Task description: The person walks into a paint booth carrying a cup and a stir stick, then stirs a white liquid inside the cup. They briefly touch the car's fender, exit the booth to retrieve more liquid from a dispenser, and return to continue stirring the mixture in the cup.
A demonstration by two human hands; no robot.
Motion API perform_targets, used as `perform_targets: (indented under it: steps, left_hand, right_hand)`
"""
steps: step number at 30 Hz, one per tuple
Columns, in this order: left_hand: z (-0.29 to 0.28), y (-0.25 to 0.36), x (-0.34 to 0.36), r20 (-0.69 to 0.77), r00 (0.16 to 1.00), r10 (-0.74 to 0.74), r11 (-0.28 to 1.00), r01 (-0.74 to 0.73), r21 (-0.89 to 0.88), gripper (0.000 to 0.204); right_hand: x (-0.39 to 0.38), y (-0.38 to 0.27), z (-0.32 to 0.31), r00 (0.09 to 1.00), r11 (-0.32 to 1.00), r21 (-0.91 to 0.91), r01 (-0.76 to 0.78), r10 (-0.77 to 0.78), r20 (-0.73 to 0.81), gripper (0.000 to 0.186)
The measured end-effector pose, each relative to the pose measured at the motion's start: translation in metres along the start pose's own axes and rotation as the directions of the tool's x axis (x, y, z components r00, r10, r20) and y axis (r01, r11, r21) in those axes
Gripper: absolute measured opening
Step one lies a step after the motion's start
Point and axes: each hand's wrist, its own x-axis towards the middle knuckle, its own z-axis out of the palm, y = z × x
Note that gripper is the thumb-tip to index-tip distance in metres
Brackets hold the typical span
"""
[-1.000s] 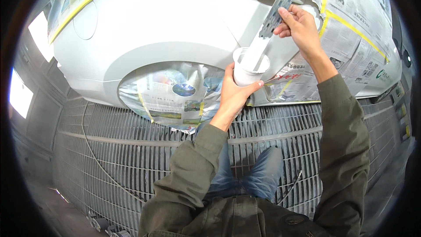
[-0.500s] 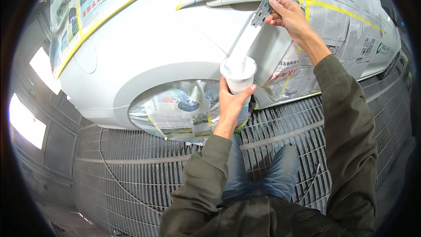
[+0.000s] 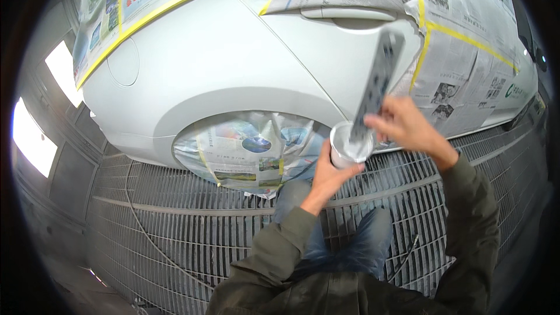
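My left hand point(image 3: 331, 180) is wrapped round a white cup point(image 3: 344, 155) with a whitish liquid inside, held in front of the rear quarter of a white car point(image 3: 239, 58). Above it my right hand point(image 3: 403, 125), blurred by motion, grips a long flat grey strip point(image 3: 380, 64) with dark slots or markings along it. The strip stands steeply tilted, its lower end down in the cup and its upper end in front of the car's door handle point(image 3: 349, 16).
Newspaper sheets point(image 3: 461, 76) edged with yellow tape cover the car's windows and door, and more paper wraps the wheel point(image 3: 245, 149). Below lies a metal grate floor point(image 3: 175, 198) with a thin hose point(image 3: 143, 227) across it. Bright panels point(image 3: 35, 137) are at the left.
Both hands, the cup and the strip have come lower in the view. The strip now sits deeper in the cup, where a second ago it was raised higher out of it.
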Motion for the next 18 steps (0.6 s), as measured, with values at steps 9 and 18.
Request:
perform_targets:
  steps: [9,18]
  left_hand:
    - [0.014,-0.078,-0.050,0.185,0.968,-0.172,0.979,0.188,-0.073,0.077]
    - [0.019,-0.111,-0.059,0.262,0.958,-0.114,0.988,0.138,-0.075,0.084]
  right_hand:
    - [-0.055,0.030,0.033,0.997,0.988,0.140,-0.072,0.067,0.042,0.025]
    - [-0.078,0.026,0.053,0.972,0.927,0.294,-0.234,0.225,0.064,0.027]
